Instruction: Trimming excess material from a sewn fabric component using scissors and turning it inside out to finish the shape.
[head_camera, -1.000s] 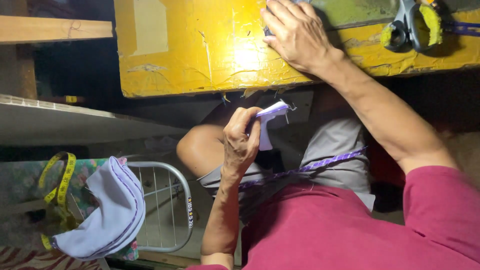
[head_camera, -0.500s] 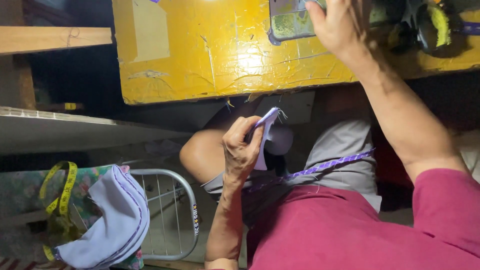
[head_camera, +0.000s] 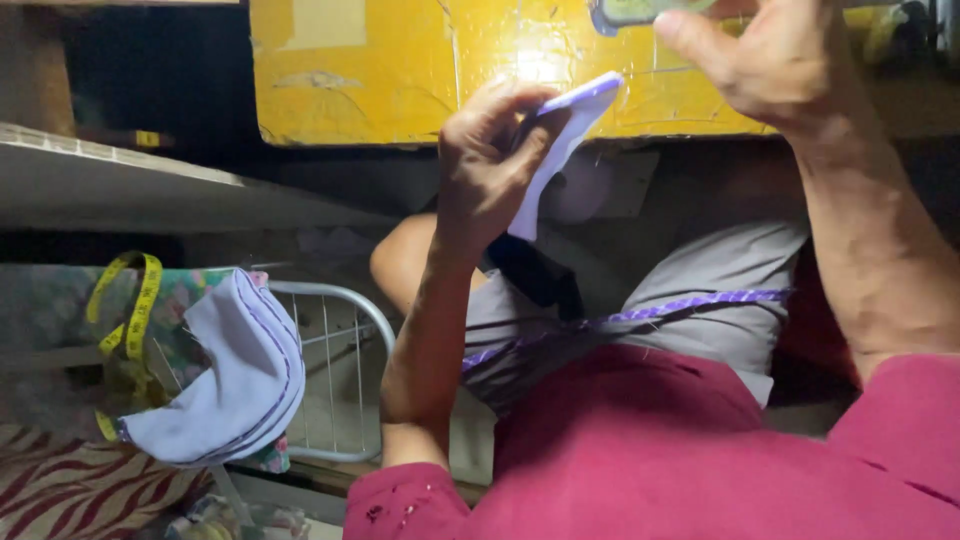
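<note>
Left hand (head_camera: 490, 165), mid-frame, pinches a white purple-edged fabric piece (head_camera: 555, 150); keep that pinch firm. Right hand (head_camera: 775, 60), upper right, clasps a greenish fabric piece (head_camera: 640, 10) against the yellow table (head_camera: 400, 70).

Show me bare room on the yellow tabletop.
Bare: the worn yellow tabletop between its left edge and the left hand gripping the white purple-edged fabric piece. Crowded: top right, where the right hand covers it.

A scratched yellow counter (head_camera: 400, 70) spans the top from 11 to 1 o'clock, a greenish fabric piece (head_camera: 640, 10) lying on its far edge. At 9 o'clock, a pale shelf (head_camera: 150, 190) juts beneath it.
</note>
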